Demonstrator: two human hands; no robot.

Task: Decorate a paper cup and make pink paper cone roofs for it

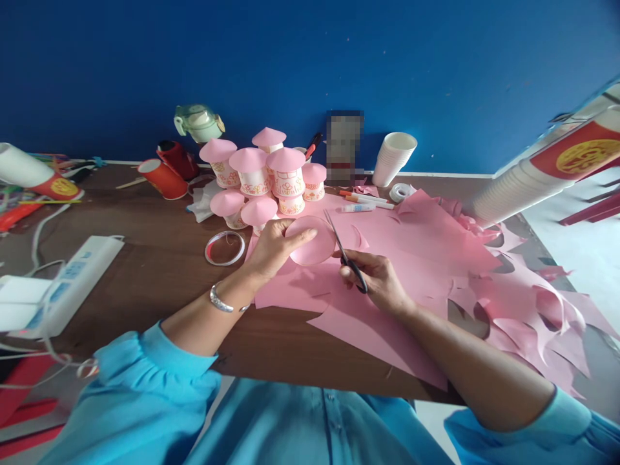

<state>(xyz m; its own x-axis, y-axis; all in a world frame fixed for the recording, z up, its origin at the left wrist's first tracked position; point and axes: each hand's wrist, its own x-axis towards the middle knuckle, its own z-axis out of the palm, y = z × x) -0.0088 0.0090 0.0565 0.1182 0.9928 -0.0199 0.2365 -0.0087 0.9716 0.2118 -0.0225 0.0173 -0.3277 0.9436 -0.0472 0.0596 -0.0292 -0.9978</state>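
A round pink paper disc [317, 244] is pinched between the thumb and fingers of my left hand [281, 245]. My right hand [372, 276] is closed round the black handles of a pair of scissors [343, 250]. The blades point up and away, beside the disc's right edge. Below both hands lie pink paper sheets [387, 252] on the brown table [159, 258]. Just beyond my left hand stand several small paper-cup houses [288, 181] with pink cone roofs and drawn patterns.
A roll of tape [225, 248] lies left of the sheets. Cut pink scraps [518, 297] spread over the right side. Stacked white cups [394, 158], markers [365, 199] and red cups [163, 179] stand or lie at the back. A power strip [80, 278] is at left.
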